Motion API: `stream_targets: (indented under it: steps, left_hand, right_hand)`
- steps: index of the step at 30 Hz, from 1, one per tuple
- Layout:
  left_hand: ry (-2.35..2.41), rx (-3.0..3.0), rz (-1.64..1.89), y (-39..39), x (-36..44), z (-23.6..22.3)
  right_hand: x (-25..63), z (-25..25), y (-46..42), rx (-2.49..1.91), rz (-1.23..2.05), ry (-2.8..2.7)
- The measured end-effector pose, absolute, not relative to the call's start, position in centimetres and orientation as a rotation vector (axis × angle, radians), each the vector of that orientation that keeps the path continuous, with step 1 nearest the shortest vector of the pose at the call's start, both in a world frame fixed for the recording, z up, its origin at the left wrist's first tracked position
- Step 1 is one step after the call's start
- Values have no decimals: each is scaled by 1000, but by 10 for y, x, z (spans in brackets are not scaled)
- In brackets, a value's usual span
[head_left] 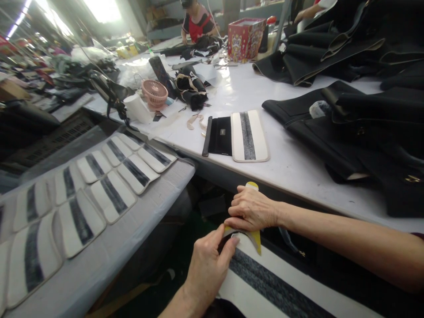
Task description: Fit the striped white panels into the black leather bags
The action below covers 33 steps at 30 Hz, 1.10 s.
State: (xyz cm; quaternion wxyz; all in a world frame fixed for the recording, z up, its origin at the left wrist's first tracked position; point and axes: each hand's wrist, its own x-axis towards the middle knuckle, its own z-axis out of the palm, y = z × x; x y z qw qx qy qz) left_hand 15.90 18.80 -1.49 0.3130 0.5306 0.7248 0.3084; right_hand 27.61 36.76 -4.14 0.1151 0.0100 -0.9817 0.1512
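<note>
A white panel with a dark grey stripe (pixel 265 280) lies low in front of me, running off the bottom of the view. My left hand (pixel 210 256) pinches its far end between thumb and fingers. Just beyond, my right hand (pixel 250 207) is closed in a fist around a thin yellow strip (pixel 257 242). The strip curves along the panel's end, and a yellow-and-white end pokes out above the fist. Whether it is tape backing or something stiffer, I cannot tell. The two hands nearly touch at the panel's tip.
Similar striped panels (pixel 114 192) lie in rows on a side table at left. On the white table rest another striped panel (pixel 250 136) beside a black piece (pixel 220 134), a pink fan (pixel 155 93), a red box (pixel 245 39) and black material (pixel 318 48). A person (pixel 198 22) works behind.
</note>
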Motion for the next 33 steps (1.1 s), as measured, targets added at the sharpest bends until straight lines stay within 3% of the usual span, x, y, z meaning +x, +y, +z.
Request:
stream_targets:
  steps: [15,22,33]
  left_hand:
    - [1948,1624,719,186,164,-26]
    - [1884,1659,653,185,163,-22]
    - [1296,594,1031,197,141,-38]
  right_hand:
    - [284,-43,366,64,447,-2923]
    - [296,-36,344,-147,453,-2958]
    - [311,-22,324,-456,436,-3084]
